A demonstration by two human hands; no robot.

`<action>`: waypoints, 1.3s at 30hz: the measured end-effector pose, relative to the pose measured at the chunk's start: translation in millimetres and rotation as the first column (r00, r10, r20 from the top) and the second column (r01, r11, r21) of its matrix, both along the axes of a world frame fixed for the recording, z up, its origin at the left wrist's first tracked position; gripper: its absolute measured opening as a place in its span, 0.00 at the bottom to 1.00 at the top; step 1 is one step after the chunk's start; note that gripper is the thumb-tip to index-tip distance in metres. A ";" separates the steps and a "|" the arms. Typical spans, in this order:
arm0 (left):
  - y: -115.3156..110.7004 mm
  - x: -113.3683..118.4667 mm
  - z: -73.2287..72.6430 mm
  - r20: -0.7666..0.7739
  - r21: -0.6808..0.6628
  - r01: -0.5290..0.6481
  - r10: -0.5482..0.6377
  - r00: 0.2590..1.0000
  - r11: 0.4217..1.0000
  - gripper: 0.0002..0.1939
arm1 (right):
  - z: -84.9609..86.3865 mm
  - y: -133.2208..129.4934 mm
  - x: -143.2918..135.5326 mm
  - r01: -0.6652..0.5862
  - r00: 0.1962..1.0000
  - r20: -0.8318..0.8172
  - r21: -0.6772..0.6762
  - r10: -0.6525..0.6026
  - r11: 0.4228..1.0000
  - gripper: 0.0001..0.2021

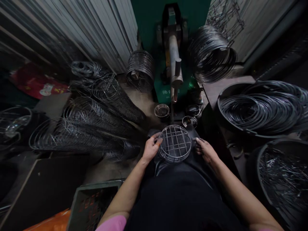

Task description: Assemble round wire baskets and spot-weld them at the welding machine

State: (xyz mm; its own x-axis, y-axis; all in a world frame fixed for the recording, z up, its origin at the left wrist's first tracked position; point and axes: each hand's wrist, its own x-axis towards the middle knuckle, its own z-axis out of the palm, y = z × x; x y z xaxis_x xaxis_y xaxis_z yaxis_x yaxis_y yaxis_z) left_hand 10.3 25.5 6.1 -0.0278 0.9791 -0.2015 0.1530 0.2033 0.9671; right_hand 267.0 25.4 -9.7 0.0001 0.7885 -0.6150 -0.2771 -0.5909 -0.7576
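A round wire rack [175,143] with a crossed grid inside its rings lies over my lap. My left hand [152,147] grips the rack's left rim between thumb and fingers, and an orange band shows on one finger. Just off the right rim is my right hand [204,149]. Its fingers are pinched together, and I cannot make out what, if anything, is in them. Beyond the rack rises a green machine [160,91] with a metal arm [173,54] whose copper-coloured tip [175,94] points down.
Small round metal dishes [161,110] sit below the machine's arm. Tall stacks of wire rings [96,138] stand at left. At right are a tub of wire rings [240,126] and a tub of short wire pieces [262,173]. A green crate [79,199] is at lower left. Wire coils [209,54] flank the machine.
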 end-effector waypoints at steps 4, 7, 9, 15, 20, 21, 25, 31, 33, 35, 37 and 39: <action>-2.4 -1.6 -5.3 -0.038 -0.004 -0.003 0.003 0.999 1.000 0.20 | -0.7 -2.3 -6.8 -0.029 0.989 0.146 0.065 0.020 0.997 0.19; -4.4 -3.2 -7.8 -0.095 0.007 0.001 -0.001 0.996 1.000 0.20 | -0.5 -1.8 -8.8 -0.030 0.981 0.195 0.094 0.011 0.995 0.19; -5.7 -4.6 -9.2 -0.126 0.010 0.017 -0.016 0.992 1.000 0.20 | -1.4 -0.5 -10.0 -0.033 0.978 0.208 0.088 0.014 0.996 0.19; -6.1 -8.2 -14.0 -0.171 -0.018 0.036 -0.038 0.985 0.999 0.24 | -2.9 1.8 -12.2 -0.048 0.968 0.248 0.054 0.033 0.997 0.18; -11.3 -5.7 -19.4 -0.149 0.012 0.011 -0.010 0.989 1.000 0.24 | 0.4 -1.5 -14.6 -0.040 0.966 0.255 0.041 0.028 0.998 0.18; -13.6 -4.9 -19.8 -0.141 0.023 -0.009 0.012 0.990 1.000 0.24 | 0.5 -2.5 -15.2 -0.033 0.966 0.256 0.043 0.021 0.999 0.19; -23.7 -5.2 -17.6 -0.150 0.065 0.003 0.006 0.989 0.998 0.24 | -2.1 -5.8 -16.4 -0.031 0.967 0.255 0.088 0.007 0.996 0.19; -33.8 -6.4 -14.3 -0.425 0.006 0.200 -0.178 0.887 0.980 0.52 | -11.1 -7.1 -13.4 -0.071 0.955 0.295 0.146 0.025 0.987 0.19; -36.1 -3.2 -14.9 -0.484 -0.011 0.202 -0.182 0.856 0.979 0.54 | -13.5 -7.7 -12.4 -0.098 0.944 0.328 0.172 0.037 0.980 0.19; -38.0 0.9 -15.0 -0.538 -0.032 0.196 -0.182 0.823 0.980 0.55 | -15.1 -8.7 -12.1 -0.102 0.933 0.359 0.196 0.025 0.975 0.18; -39.5 4.1 -14.5 -0.583 -0.055 0.186 -0.183 0.792 0.981 0.55 | -16.0 -9.7 -12.5 -0.087 0.928 0.373 0.212 0.002 0.973 0.18; -40.1 5.1 -14.3 -0.583 -0.073 0.183 -0.191 0.789 0.980 0.55 | -16.4 -10.0 -12.9 -0.065 0.936 0.351 0.208 -0.013 0.976 0.18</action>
